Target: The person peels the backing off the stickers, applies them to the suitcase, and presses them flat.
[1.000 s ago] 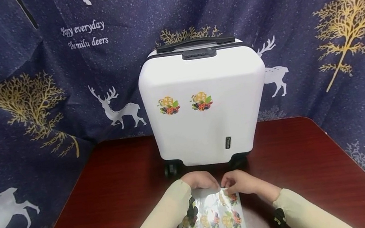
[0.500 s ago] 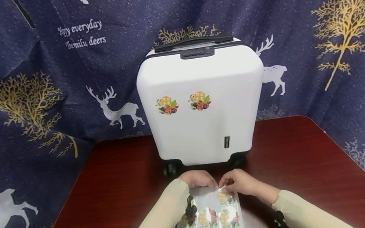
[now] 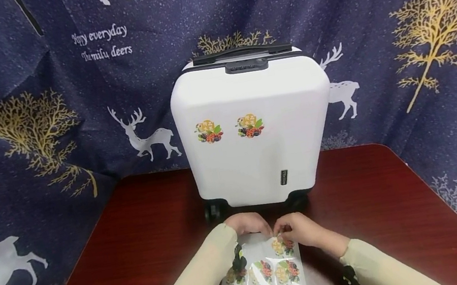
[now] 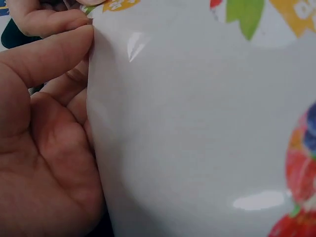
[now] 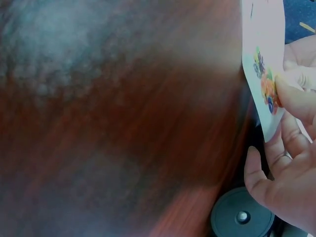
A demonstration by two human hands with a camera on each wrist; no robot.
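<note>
A sheet of fruit stickers [image 3: 258,252] is held in front of the suitcase, with fruit pictures in its lower row and at its upper right. Its upper left part is blank. My left hand [image 3: 248,223] pinches the sheet's far edge near the middle; in the left wrist view the thumb [image 4: 54,54] presses at that edge. Close beside it, my right hand [image 3: 300,228] grips the same edge near the upper right sticker. In the right wrist view its thumb [image 5: 296,101] lies on the printed face, with fingers behind the sheet. Whether a sticker is lifting is too small to tell.
A white suitcase [image 3: 258,157] stands upright on the dark red table [image 3: 153,234], just beyond the hands. Two fruit stickers [image 3: 209,131] are on its front, side by side. One black wheel [image 5: 242,216] shows near the right hand. A blue deer-print cloth [image 3: 134,87] hangs behind.
The sheet's near edge has risen slightly and the shine on it has shifted. Both hands stay at the far edge, with the fingertips moving only a little. The head view has drifted slightly.
</note>
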